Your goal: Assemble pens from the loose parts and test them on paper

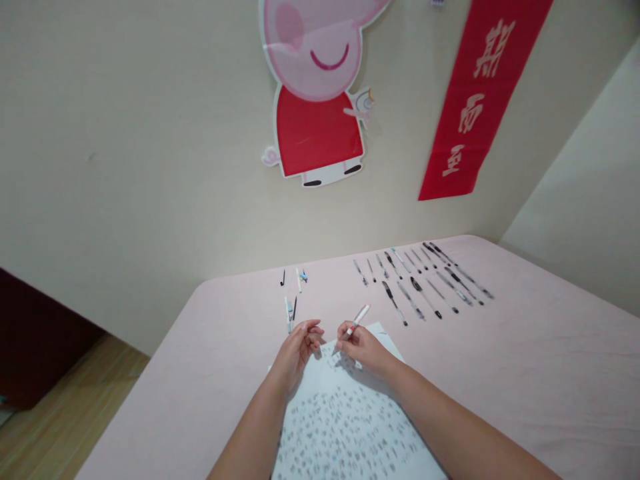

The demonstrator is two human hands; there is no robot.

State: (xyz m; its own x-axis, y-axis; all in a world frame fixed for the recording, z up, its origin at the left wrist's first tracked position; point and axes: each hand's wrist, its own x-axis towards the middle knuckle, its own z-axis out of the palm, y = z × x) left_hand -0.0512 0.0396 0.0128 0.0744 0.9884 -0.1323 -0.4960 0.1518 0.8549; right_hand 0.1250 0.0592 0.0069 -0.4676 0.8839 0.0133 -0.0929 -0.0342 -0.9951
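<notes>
A white pen [361, 314] with red marks is pinched in my right hand [364, 348], its tip down at the upper part of a white sheet of paper [345, 400]. Rows of small dark marks cover much of that sheet. My left hand [301, 343] rests at the sheet's upper left edge, fingers loosely curled but apart, with nothing seen in them. Just beyond the left fingers lie a white pen [288, 315] and a thin black refill-like stick [295, 308].
Several pens [423, 298] lie in two slanted rows on the pink-covered surface [525, 373] at the right. Farther left are a short black piece [283, 277], a pale stick [299, 280] and a small blue item [304, 275]. The wall [150, 167] stands behind.
</notes>
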